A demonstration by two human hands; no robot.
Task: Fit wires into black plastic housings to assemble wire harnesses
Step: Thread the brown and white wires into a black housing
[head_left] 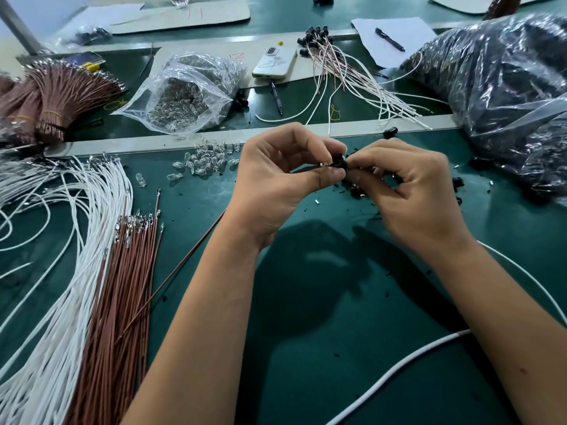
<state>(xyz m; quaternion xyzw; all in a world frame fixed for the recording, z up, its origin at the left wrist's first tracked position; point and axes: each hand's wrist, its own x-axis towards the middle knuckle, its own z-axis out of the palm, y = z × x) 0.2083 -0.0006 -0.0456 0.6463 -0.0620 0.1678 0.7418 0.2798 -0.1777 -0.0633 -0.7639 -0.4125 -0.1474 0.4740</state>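
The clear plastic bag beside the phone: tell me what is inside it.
The clear plastic bag holds a heap of small clear glass bulbs; more bulbs lie spilled on the green mat outside it. The crumpled plastic hides how deep the heap goes and anything beneath it.

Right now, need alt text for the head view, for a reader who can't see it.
Two bare hands meet over a green work mat: the left hand and right hand pinch a small black plastic housing between them. Loose white wires and brown wires lie at left, with finished harnesses and a phone behind.
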